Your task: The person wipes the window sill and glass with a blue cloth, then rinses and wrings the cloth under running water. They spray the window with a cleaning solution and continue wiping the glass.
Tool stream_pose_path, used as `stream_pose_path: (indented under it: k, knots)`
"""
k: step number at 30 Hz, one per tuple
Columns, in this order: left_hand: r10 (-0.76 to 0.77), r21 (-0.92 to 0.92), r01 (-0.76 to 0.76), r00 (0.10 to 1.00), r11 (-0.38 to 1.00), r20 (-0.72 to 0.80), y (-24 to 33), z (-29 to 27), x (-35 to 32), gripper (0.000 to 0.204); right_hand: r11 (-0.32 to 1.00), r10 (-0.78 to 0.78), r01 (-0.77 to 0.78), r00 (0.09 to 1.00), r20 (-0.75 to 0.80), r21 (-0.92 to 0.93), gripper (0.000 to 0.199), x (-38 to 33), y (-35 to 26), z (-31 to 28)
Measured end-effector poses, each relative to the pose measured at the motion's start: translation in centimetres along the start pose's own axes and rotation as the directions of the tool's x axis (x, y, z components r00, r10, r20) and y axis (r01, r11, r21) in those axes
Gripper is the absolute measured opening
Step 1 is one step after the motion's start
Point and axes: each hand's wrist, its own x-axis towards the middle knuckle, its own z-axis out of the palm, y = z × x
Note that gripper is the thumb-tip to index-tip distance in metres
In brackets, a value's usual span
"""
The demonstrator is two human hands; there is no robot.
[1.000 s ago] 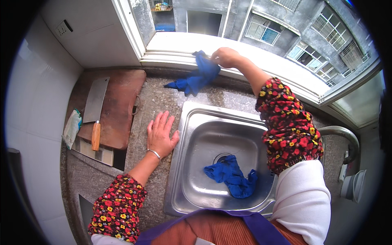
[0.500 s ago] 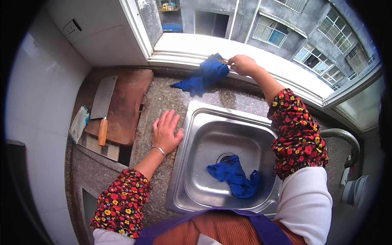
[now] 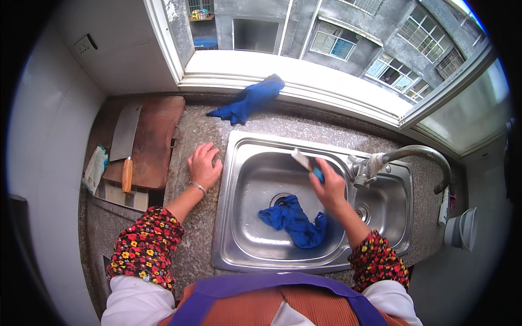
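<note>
My right hand (image 3: 330,187) is closed on the blue handle of what looks like a small flat brush (image 3: 300,158), whose pale head points up and left over the sink's far rim. Below it, a crumpled wet-looking blue cloth (image 3: 296,223) lies by the drain of the large steel basin (image 3: 253,179). My left hand (image 3: 203,165) rests on the stone counter (image 3: 190,122) left of the sink, fingers apart, holding nothing. A second blue cloth (image 3: 247,103) is draped from the windowsill down onto the counter.
On the left lie a brown cutting board (image 3: 157,141), a cleaver (image 3: 126,133) with a wooden handle, and a white-green packet (image 3: 96,168). A curved faucet (image 3: 418,152) stands beside the smaller basin (image 3: 394,209). A white bucket (image 3: 462,229) is at the far right. The window (image 3: 348,98) is open.
My right hand has drawn back from the windowsill to above the sink, bringing the brush with it. The cloth at the sill stays there. My left hand keeps resting on the counter.
</note>
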Motion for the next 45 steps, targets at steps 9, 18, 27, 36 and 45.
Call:
stream_pose_path:
  k: [9, 18, 27, 36, 45]
  knots:
    - [0.408, 0.245, -0.356, 0.888, 0.902, -0.211, 12.1, 4.9, 18.3, 0.024, 0.912, 0.283, -0.302, 0.953, -0.108, -0.278, 0.023, -13.7, 5.0, -6.5]
    - [0.402, -0.421, -0.335, 0.912, 0.843, 0.08, 4.9, -4.2, 14.4, 0.013, 0.858, 0.493, -0.513, 0.827, -0.271, -0.006, 0.014, -16.3, 8.0, -5.2]
    - [0.548, 0.039, -0.549, 0.82, 0.835, -0.165, 5.4, -1.9, 21.0, 0.013, 0.979, 0.186, -0.187, 0.982, -0.013, -0.085, 0.033, -15.6, 8.0, -5.3]
    - [0.674, 0.387, -0.658, 0.73, 0.646, 0.115, 6.6, 1.8, 26.9, 0.003, 0.971, 0.237, -0.237, 0.971, -0.014, -0.03, 0.033, -15.5, 7.9, -5.4]
    - [0.681, 0.539, -0.71, 0.666, 0.454, 0.304, 8.4, 1.8, 27.5, 0.009, 0.963, 0.267, -0.267, 0.964, -0.009, -0.027, 0.031, -15.1, 7.8, -5.5]
